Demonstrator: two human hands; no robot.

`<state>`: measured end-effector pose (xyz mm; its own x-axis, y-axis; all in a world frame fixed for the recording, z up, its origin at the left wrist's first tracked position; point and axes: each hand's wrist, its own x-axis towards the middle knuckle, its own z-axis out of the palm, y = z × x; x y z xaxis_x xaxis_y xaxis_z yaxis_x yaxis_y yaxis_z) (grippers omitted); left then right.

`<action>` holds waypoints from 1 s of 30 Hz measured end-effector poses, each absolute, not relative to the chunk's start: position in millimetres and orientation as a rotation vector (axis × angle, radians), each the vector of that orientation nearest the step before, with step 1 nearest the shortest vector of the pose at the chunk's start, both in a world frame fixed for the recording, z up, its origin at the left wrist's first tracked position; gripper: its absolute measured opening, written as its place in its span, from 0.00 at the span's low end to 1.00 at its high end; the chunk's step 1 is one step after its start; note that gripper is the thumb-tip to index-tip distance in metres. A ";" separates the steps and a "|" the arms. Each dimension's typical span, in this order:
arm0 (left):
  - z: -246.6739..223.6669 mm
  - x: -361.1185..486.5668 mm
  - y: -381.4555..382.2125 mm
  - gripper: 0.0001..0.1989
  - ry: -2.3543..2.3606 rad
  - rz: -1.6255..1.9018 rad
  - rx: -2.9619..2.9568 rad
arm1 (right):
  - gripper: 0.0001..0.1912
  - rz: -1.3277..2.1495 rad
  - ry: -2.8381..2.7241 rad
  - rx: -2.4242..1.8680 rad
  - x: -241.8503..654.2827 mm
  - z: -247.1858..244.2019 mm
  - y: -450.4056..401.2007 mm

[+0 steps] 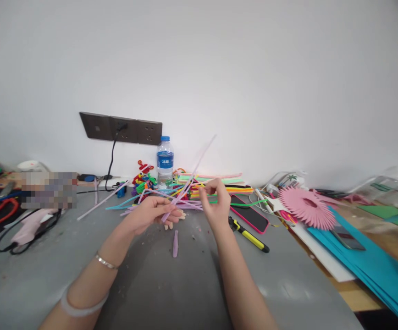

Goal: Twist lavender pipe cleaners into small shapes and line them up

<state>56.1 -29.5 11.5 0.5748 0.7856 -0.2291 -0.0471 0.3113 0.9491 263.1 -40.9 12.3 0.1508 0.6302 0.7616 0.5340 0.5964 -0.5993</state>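
My left hand [156,212] pinches light purple pipe cleaners [192,175] between thumb and fingers, and their long ends slant up to the right. Raised just right of them, my right hand [216,200] has its thumb and index finger curled together; whatever may be between the fingertips is too small to make out. A short purple bundle [175,244] lies on the grey table [157,293] below my left hand. Behind both hands is a pile of colourful pipe cleaners [219,180].
A water bottle [165,160] stands by the wall. Right of my hands lie a yellow-black cutter [252,239] and a pink-edged phone [252,216]. Farther right are a pink paper fan [305,207] and blue sheets [360,266]. A pink glue gun [30,228] and orange-handled scissors [1,213] lie left.
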 end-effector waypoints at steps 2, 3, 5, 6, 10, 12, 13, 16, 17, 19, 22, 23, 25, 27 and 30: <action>11.7 55.2 -29.4 0.14 0.780 0.629 1.118 | 0.05 -0.122 -1.681 -0.990 259.9 12.8 -41.7; 11.9 54.8 -29.6 0.14 0.768 0.624 1.120 | 0.08 -0.188 -1.778 -0.978 257.9 12.1 -41.5; 12.8 54.2 -30.2 0.14 0.750 0.617 1.125 | 0.08 -0.277 -1.891 -0.970 254.4 9.4 -40.4; 13.4 54.1 -30.6 0.14 0.746 0.614 1.126 | 0.07 -0.305 -1.911 -0.966 253.1 7.9 -39.8; 16.3 54.2 -32.0 0.15 0.746 0.608 1.114 | 0.04 -0.302 -1.955 -0.955 250.7 4.7 -39.1; 17.4 54.4 -32.3 0.15 0.742 0.605 1.109 | 0.04 -0.266 -1.974 -0.939 250.0 4.7 -39.3; 17.7 54.4 -32.4 0.15 0.739 0.605 1.109 | 0.03 -0.245 -1.972 -0.928 249.6 4.7 -39.2; 17.6 54.1 -32.1 0.14 0.720 0.610 1.126 | 0.04 -0.128 -1.957 -0.863 248.5 4.5 -38.9; 17.3 53.9 -31.9 0.14 0.713 0.614 1.132 | 0.05 -0.078 -1.946 -0.840 248.1 4.3 -38.9; 16.6 53.4 -31.4 0.14 0.707 0.619 1.129 | 0.07 0.001 -1.911 -0.808 247.4 3.9 -39.4; 15.0 52.4 -30.3 0.13 0.700 0.629 1.120 | 0.07 0.052 -1.880 -0.780 246.3 4.3 -41.4; 14.3 52.0 -29.7 0.13 0.699 0.633 1.118 | 0.07 0.067 -1.881 -0.775 245.9 4.8 -42.2; 12.9 50.9 -28.4 0.13 0.700 0.641 1.117 | 0.07 0.096 -1.881 -0.779 244.9 6.2 -43.5; 11.6 49.8 -27.4 0.13 0.699 0.641 1.122 | 0.06 0.100 -1.869 -0.788 243.8 7.2 -44.1; 11.0 48.6 -27.2 0.14 0.688 0.643 1.150 | 0.04 0.046 -1.842 -0.809 241.4 7.0 -43.8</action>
<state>48.6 -27.2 11.0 0.6324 0.7591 -0.1544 -0.1037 0.2805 0.9542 241.4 -43.8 7.0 -0.1967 0.5461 0.8143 0.5047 0.7684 -0.3935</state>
